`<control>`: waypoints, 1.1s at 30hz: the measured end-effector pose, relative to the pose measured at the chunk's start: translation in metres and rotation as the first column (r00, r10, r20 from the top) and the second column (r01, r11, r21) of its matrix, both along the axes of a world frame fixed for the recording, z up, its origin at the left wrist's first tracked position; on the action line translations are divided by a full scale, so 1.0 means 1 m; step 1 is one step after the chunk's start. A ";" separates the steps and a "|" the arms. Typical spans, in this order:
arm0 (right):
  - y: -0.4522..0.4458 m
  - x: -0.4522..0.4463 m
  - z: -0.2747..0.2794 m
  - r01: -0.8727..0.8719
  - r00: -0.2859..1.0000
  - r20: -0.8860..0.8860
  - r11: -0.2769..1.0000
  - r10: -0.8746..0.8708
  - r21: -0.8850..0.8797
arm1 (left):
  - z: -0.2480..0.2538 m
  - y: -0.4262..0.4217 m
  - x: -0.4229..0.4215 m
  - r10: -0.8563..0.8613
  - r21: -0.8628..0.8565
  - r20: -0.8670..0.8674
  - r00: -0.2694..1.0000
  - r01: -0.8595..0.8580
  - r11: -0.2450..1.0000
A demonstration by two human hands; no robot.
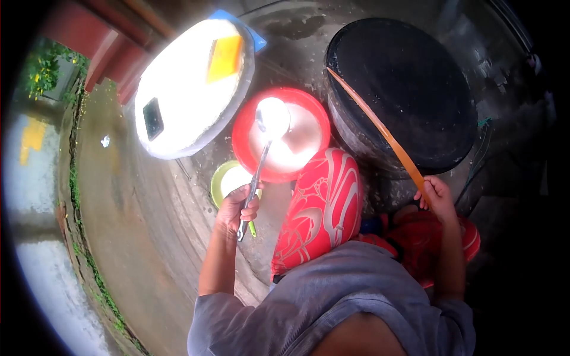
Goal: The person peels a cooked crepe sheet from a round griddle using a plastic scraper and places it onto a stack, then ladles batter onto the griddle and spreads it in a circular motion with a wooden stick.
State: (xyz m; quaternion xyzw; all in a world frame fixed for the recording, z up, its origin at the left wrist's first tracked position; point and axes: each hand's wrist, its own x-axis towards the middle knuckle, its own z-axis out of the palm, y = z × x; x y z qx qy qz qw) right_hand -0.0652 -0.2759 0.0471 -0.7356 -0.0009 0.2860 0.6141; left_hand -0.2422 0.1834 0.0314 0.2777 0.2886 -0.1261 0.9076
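Overhead, left hand (240, 206) gripped ladle (272, 121) above red basin (238, 132); right hand (437, 197) clutched long wooden stick (389, 137), tip at black round griddle's (409, 89) edge.

The hands (238, 207) grip a ladle (273, 118) (bright with glare) and a wooden stick (380, 124).

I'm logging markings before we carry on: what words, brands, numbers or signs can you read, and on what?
None can be read.
Yellow patch: washed out by glare.
Dark rectangle: too small.
Ladle, stick, red basin: no lettering visible.
Red trousers: pale swirls, no legible letters.
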 end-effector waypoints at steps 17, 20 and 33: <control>0.006 -0.004 -0.012 0.095 0.970 0.227 0.995 -0.086 -0.027 | 0.115 -0.050 0.128 -0.026 0.534 0.199 0.980 -0.086 0.841; 0.001 0.003 -0.015 0.140 0.926 0.367 0.984 -0.092 -0.109 | 0.101 -0.070 0.177 -0.051 0.484 0.195 0.980 -0.051 0.874; 0.056 0.073 0.009 0.269 0.673 0.733 0.892 0.095 -0.363 | 0.012 -0.136 0.295 0.015 0.486 0.126 0.992 -0.075 0.871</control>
